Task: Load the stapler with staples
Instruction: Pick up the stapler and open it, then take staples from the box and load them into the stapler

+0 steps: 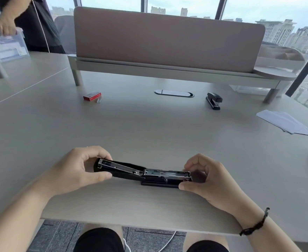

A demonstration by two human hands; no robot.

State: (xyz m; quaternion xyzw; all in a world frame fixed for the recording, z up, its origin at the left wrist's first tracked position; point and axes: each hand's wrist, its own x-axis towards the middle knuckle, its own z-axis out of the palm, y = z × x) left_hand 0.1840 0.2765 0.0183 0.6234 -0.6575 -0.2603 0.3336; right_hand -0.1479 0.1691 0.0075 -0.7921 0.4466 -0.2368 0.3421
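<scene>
A black stapler (146, 174) lies swung wide open near the table's front edge, its metal staple channel facing up. My left hand (77, 170) grips the lifted top arm at the left end between thumb and fingers. My right hand (207, 179) pinches the right end of the channel and base. Whether staples lie in the channel is too small to tell. A red staple box (92, 96) sits far back on the left, with a loose strip of staples (98, 101) beside it.
A second black stapler (214, 100), closed, stands at the back right near an oval cable grommet (174, 93). White paper sheets (285, 123) lie at the right edge. A pink divider screen (167, 37) on a shelf spans the back. Another person's hand (4, 24) holds a plastic box at far left.
</scene>
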